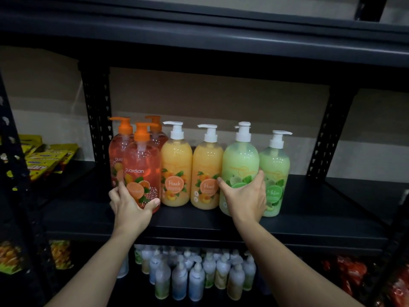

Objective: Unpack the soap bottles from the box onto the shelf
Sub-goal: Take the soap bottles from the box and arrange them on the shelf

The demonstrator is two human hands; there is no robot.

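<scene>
Left hand (130,207) curled round front orange bottle (142,165), at 9 o'clock end of shelf (199,220) row. Right hand (246,197) wraps front green bottle (240,160), at 3 o'clock of peach bottles (177,165). All upright.

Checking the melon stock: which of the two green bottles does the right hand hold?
The nearer green bottle, beside the peach bottle; the right hand curls round it. The other green bottle stands further right and back.

Head-worn view, close, facing shelf (188,219)
</scene>
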